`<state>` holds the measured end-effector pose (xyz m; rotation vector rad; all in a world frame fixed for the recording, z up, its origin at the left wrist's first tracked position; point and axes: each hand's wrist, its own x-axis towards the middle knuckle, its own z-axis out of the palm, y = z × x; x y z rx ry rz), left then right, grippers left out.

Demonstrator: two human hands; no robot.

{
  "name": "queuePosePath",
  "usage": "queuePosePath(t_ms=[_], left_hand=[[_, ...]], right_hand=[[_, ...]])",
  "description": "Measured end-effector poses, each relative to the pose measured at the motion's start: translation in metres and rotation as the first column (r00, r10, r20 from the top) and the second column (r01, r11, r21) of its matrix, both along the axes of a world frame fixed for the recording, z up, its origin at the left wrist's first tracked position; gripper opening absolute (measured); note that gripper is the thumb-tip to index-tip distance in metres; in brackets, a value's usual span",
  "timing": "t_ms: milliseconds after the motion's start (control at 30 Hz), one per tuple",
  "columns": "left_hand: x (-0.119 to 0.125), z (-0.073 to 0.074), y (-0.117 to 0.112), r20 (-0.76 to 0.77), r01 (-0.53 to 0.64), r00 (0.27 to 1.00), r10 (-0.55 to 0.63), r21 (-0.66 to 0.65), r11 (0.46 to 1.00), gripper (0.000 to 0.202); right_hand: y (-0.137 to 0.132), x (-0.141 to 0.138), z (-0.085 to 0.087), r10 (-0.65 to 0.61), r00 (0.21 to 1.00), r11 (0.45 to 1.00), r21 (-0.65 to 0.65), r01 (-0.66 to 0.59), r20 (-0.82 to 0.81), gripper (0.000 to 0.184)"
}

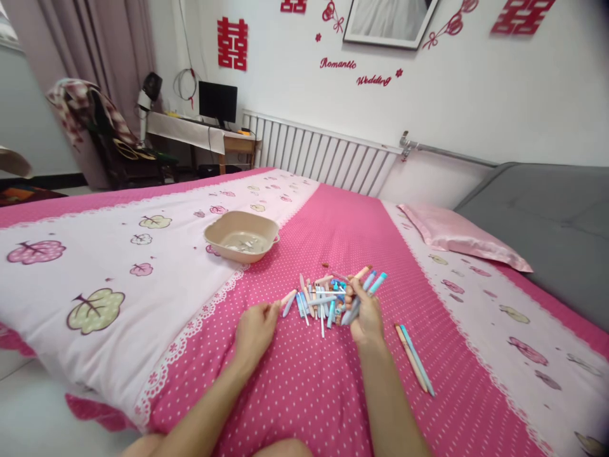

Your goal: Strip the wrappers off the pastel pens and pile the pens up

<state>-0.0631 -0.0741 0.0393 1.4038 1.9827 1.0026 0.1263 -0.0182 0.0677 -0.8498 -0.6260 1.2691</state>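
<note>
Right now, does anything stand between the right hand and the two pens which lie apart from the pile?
Nothing visible does: between the right hand and the two pens there is only the dotted bedspread. The hand itself holds several pens, which point away from those two.

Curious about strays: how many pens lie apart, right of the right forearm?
2: a peach pen, and just right of it a blue pen, on the pink bedspread.
</note>
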Motion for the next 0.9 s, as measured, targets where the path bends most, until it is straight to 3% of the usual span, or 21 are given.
queuePosePath(t_ms=[100, 233, 367, 567, 733, 900], left_hand=[[0.019, -0.001, 0.007, -0.218, -0.039, 0.975, 0.033, -0.024, 0.999, 0.04], [0.032, -0.007, 0.008, -0.315, 0.007, 0.949, -0.026, -0.062, 0.998, 0.04], [0.025, -0.012, -0.002, -0.278, 0.124, 0.954, -0.115, 0.015, 0.992, 0.038], [0.013, -0.021, -0.018, -0.158, 0.281, 0.954, -0.254, 0.189, 0.941, 0.033], [0.01, -0.023, -0.021, -0.108, 0.291, 0.956, -0.273, 0.231, 0.928, 0.031], [0.009, -0.021, -0.021, -0.149, 0.29, 0.954, -0.261, 0.227, 0.93, 0.028]], right_hand=[[-0.001, -0.017, -0.01, -0.058, 0.986, 0.996, 0.069, 0.048, 0.156, 0.032], [-0.002, -0.035, -0.027, 0.022, 0.914, 0.989, 0.125, -0.079, 0.404, 0.036], [-0.003, -0.042, -0.037, 0.162, 0.865, 0.972, 0.075, -0.223, 0.475, 0.036], [-0.015, -0.041, -0.026, 0.401, 0.827, 0.91, -0.066, -0.409, 0.394, 0.033], [-0.011, -0.034, -0.033, 0.299, 0.867, 0.954, -0.118, -0.275, 0.398, 0.024], [-0.006, -0.033, -0.043, 0.244, 0.799, 0.969, -0.119, -0.215, 0.549, 0.025]])
